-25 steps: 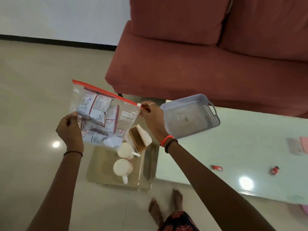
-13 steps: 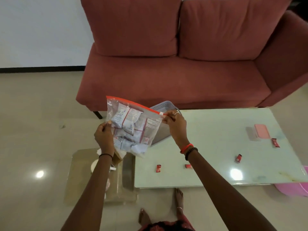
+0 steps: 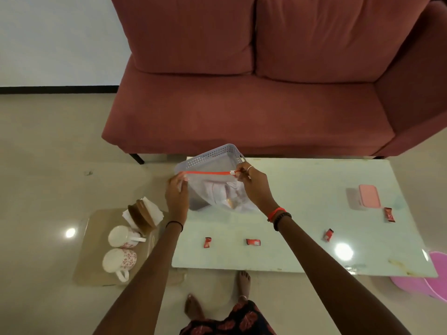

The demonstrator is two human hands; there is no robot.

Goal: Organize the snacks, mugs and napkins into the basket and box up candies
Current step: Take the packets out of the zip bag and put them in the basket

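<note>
Red-zippered snack bag (image 3: 217, 192), one, pinched by left hand (image 3: 177, 197) and right hand (image 3: 255, 187) over one basket (image 3: 212, 155); four candies (image 3: 253, 242) at five o'clock, two mugs (image 3: 119, 259) at eight.

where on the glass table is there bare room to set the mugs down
Free: the wide patch of table between the basket and the pink box. Crowded: the front strip with four candies, and the corner where both hands hold the snack bag.
</note>
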